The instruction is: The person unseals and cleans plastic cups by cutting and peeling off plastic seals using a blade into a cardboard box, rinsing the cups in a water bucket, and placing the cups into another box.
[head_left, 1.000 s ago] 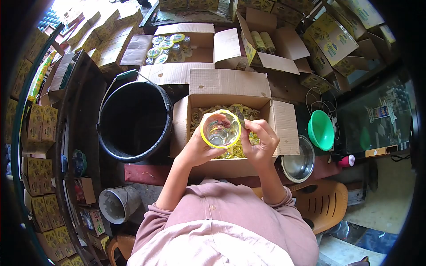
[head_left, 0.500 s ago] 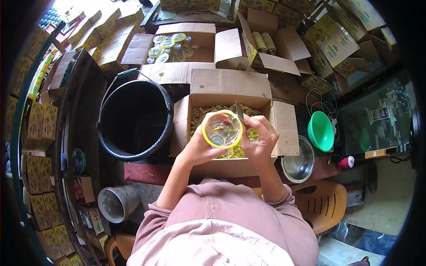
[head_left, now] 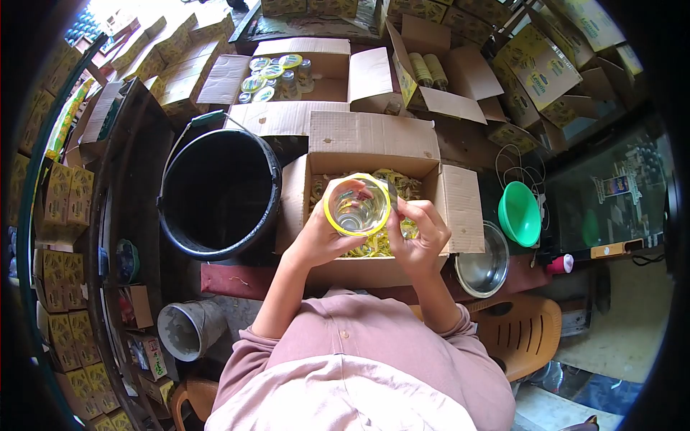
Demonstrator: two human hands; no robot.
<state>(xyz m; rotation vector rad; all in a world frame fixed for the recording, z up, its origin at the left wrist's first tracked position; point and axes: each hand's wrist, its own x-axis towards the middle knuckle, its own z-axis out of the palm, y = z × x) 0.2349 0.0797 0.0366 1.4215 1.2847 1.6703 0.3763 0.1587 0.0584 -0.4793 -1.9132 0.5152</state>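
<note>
My left hand (head_left: 316, 238) is wrapped round a clear cup (head_left: 355, 215) with a yellow rim, its mouth tilted toward me. Pinched in my right hand (head_left: 422, 231) is a dark, narrow blade that looks like a knife (head_left: 392, 191), lying against the right side of the rim. Its handle is hidden by my fingers. Below both hands stands an open cardboard box (head_left: 374, 136), holding yellow strips (head_left: 370, 248) that look like trimmed plastic.
Left of the box stands a large black bucket (head_left: 172, 194). Behind it, another carton (head_left: 330, 90) holds several lidded cups (head_left: 269, 72). A steel bowl (head_left: 480, 266) and a green bowl (head_left: 519, 213) are at the right. A grey bucket (head_left: 183, 330) sits lower left.
The cup has shifted slightly left and toward me. The blade has swung from sticking up above the rim to lying lower along its right edge.
</note>
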